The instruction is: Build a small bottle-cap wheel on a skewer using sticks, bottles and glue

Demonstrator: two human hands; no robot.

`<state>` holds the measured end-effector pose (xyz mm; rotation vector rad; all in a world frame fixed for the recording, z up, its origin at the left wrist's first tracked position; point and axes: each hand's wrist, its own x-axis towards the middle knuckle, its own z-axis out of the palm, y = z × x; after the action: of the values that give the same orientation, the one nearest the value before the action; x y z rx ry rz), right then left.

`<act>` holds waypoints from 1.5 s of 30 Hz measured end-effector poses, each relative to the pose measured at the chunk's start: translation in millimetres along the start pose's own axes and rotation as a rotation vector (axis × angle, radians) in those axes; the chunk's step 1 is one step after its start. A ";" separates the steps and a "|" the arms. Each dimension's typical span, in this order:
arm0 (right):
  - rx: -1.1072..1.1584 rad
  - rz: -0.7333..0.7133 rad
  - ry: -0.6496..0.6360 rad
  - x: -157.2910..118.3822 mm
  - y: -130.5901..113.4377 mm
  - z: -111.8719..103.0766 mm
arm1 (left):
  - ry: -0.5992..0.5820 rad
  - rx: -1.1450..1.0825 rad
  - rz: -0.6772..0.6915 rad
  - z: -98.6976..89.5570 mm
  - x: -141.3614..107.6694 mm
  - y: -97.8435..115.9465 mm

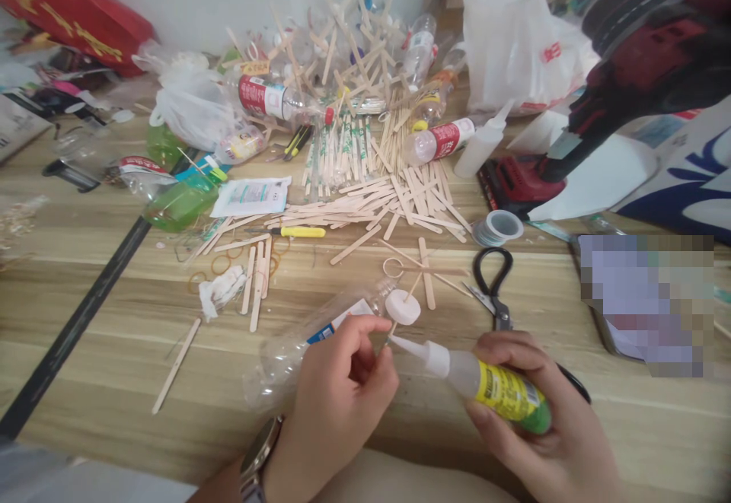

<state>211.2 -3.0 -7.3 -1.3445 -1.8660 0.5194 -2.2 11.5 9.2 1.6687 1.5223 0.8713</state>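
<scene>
My left hand (336,393) pinches a thin wooden stick (413,287) that passes through a small round white disc (403,308). In my right hand (551,412) is a tilted glue bottle (502,389) with a yellow label and some green at its base. Its white pointed nozzle (408,346) reaches close to the stick just below the disc; whether they touch I cannot tell. Behind my left hand a clear plastic bottle (274,354) lies on its side. Black-handled scissors (492,278) lie beyond the glue bottle, partly hidden by my right hand.
Many craft sticks (365,202) lie scattered across the wooden table (114,351), with a yellow cutter (302,232) near them. A red and black power tool (525,183) stands at right, near a phone (617,297). Plastic bottles (263,97) and bags (519,39) crowd the back.
</scene>
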 end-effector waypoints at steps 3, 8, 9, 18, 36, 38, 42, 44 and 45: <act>0.002 -0.020 -0.012 0.9 -2.3 0.4 | -0.039 -0.011 0.028 -1.5 1.6 -1.2; 0.007 -0.022 0.001 4.6 -3.9 1.9 | -0.050 -0.027 0.055 -1.2 2.1 -1.2; 0.008 -0.024 -0.001 5.0 -3.7 2.1 | -0.050 -0.029 0.053 -0.7 1.9 -1.0; -0.010 -0.009 -0.005 2.0 -2.5 3.0 | -0.060 -0.094 -0.085 2.2 0.3 -3.6; 0.005 -0.009 -0.008 1.3 -2.0 3.4 | -0.084 -0.085 -0.059 0.1 -0.4 -1.8; 0.007 -0.002 -0.018 1.5 -1.9 3.5 | -0.096 -0.093 -0.068 0.1 -0.2 -1.7; 0.000 0.005 -0.017 1.5 -2.5 3.4 | -0.101 -0.033 0.016 -0.8 1.8 -1.1; -0.003 0.003 -0.021 1.7 -2.8 3.5 | -0.098 -0.005 0.051 -1.1 2.7 -1.1; -0.002 0.001 -0.023 1.9 -2.8 3.6 | -0.098 0.005 0.062 -1.1 3.0 -1.2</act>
<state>206.4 -1.9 -6.9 -1.3466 -1.8853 0.5357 -3.6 14.6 8.8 1.7446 1.4143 0.8067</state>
